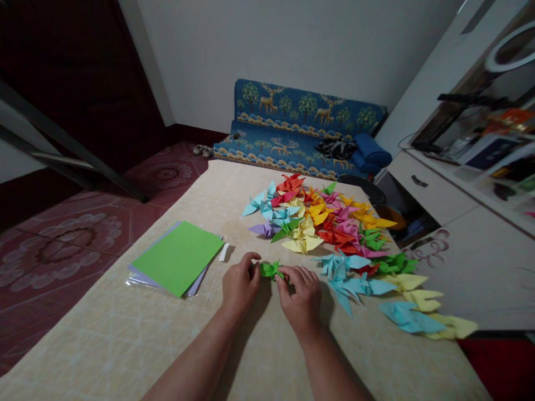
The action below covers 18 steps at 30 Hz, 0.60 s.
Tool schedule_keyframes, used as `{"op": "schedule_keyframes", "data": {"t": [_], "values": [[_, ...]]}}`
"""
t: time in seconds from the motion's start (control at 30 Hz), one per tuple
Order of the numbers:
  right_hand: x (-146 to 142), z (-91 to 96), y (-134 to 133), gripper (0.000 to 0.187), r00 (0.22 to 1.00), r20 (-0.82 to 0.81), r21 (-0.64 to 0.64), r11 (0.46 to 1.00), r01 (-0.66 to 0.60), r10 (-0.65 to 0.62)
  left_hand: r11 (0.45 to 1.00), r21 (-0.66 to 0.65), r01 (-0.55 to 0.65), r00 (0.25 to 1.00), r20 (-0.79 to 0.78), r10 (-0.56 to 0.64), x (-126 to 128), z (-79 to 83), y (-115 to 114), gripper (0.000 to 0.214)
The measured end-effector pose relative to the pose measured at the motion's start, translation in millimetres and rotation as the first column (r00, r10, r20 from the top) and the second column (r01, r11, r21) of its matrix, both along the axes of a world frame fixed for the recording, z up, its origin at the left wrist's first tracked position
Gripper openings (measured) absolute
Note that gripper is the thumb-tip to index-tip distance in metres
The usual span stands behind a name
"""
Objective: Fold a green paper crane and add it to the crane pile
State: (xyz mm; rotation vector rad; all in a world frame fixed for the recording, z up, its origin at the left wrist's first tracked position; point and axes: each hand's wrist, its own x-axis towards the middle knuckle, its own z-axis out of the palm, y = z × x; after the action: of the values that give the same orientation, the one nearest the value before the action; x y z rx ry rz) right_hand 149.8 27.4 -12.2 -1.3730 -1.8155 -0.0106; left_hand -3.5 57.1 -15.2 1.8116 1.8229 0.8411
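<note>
A small green paper crane (271,270) is between my two hands, just above the table. My left hand (241,281) pinches its left end between thumb and fingers. On its right end, my right hand (301,295) has thumb and fingertips closed. Beyond and to the right spreads a pile of folded paper cranes (303,236) in red, yellow, orange, pink, blue and green. Left of my hands lies a stack of square paper with a green sheet (178,256) on top, purple below it and a clear plastic wrapper underneath.
The table (167,340) has a pale patterned cover. A small white strip (224,252) lies beside the paper stack. Behind the table stands a blue sofa (284,136) with a deer pattern. A white cabinet (472,239) is at the right, and ladder legs (83,156) stand at the left.
</note>
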Motion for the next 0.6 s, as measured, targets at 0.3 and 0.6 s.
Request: {"op": "schedule_keyframes", "data": {"t": [0.3, 0.6], "values": [[9.3, 12.6, -2.5, 0.004, 0.995, -0.069, 0.118, 0.990, 0.076, -0.068, 1.000, 0.004, -0.001, 0.996, 0.088, 0.001, -1.1, 1.1, -0.4, 0.028], [107.2, 39.3, 36.0, 0.022, 0.818, -0.335, -0.044, 0.875, 0.482, -0.467, 1.000, -0.025, 0.001, 0.997, 0.076, 0.000, -1.1, 0.8, 2.3, 0.026]]}}
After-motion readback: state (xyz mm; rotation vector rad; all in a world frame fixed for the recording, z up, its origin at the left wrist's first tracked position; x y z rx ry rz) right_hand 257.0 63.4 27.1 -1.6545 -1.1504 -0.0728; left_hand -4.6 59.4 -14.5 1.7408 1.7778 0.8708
